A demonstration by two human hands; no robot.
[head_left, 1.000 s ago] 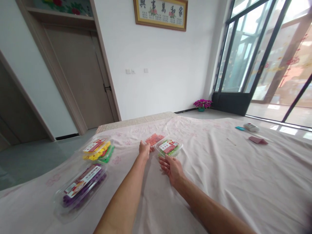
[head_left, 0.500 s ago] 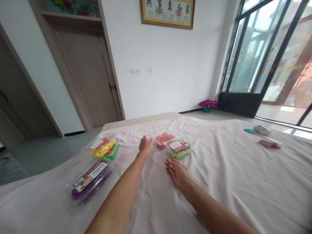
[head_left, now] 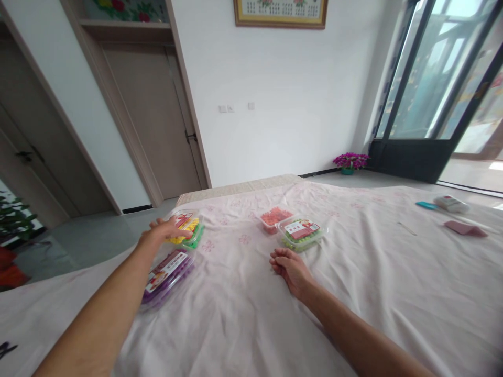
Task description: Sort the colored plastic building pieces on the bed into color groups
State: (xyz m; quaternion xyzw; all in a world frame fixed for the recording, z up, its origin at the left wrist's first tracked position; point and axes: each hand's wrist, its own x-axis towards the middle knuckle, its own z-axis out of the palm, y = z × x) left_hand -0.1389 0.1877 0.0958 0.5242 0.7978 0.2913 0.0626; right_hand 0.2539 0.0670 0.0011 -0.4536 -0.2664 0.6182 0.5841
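Observation:
My left hand (head_left: 164, 230) reaches over a clear plastic box of yellow pieces (head_left: 184, 226), fingers and thumb apart, touching or just above its lid. Beneath that box, a box of green pieces (head_left: 196, 238) partly shows. Nearer to me lies a long clear box of purple pieces (head_left: 168, 275), partly behind my left forearm. My right hand (head_left: 291, 269) rests palm-side inward on the cloth with loosely curled fingers and no object visible in it. Just beyond it stands a labelled clear box of light green pieces (head_left: 302, 234), touching a tub of coral-pink pieces (head_left: 275, 219).
A pale pink cloth (head_left: 243, 293) covers the broad surface. On the right lie a thin stick (head_left: 407, 229), a pink folded piece (head_left: 465, 229), a blue item (head_left: 426, 206) and a white packet (head_left: 451, 204). Dark-handled scissors or something similar (head_left: 7, 349) show at the left edge.
My left hand has moved left from beside the coral-pink tub to the yellow box. My right hand stays near the light green box, its fingers more curled. The view has turned slightly left.

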